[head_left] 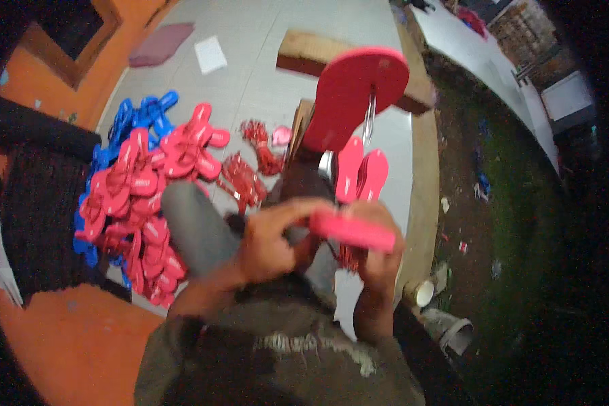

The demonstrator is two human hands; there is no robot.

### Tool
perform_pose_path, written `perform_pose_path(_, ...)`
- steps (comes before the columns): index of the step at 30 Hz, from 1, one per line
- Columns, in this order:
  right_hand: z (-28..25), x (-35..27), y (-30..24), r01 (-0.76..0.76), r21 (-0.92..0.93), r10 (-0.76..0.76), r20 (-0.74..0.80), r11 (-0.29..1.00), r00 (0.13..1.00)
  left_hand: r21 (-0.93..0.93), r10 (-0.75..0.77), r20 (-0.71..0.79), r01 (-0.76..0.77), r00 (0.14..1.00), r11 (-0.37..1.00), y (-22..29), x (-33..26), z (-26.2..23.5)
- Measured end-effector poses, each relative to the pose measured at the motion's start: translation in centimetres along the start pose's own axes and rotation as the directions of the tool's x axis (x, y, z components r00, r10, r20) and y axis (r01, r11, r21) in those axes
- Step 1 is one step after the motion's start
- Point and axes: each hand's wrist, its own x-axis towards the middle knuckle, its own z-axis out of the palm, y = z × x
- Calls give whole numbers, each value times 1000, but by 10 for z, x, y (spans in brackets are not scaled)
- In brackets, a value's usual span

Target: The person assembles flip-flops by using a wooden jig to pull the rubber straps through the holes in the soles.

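Note:
Close to my body, I hold a pink flip-flop sole [353, 231] nearly edge-on between my hands. My left hand [274, 237] closes on its left end, and my right hand [384, 254] wraps its right end; motion blurs both. Something red, perhaps strap material, shows just under the sole by my right hand. Beyond my hands, a larger-looking pink sole [355, 91] is propped up on a wooden stand, with a thin metal tool [370, 118] at its face. Two stacks of pink soles, a left one [348, 169] and a right one [373, 174], lie below it.
To my left is a heap of pink flip-flops [132, 177] with blue flip-flops [159, 111] behind and beneath. Bundles of red straps [242, 179] lie beside the stand. A wooden beam [304, 53] crosses behind. White cups [423, 294] stand at right, past the ledge [423, 169].

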Motion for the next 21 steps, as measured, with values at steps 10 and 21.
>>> perform_pose_path(10, 19, 36, 47, -208, 397, 361, -362, 894, 859, -194, -334, 63, 340, 941, 920, -72, 36, -48)
perform_pose_path(21, 48, 13, 114, -316, 250, 403, -543, 915, 737, -869, -721, -156, 252, 675, 425, -140, -11, -48)
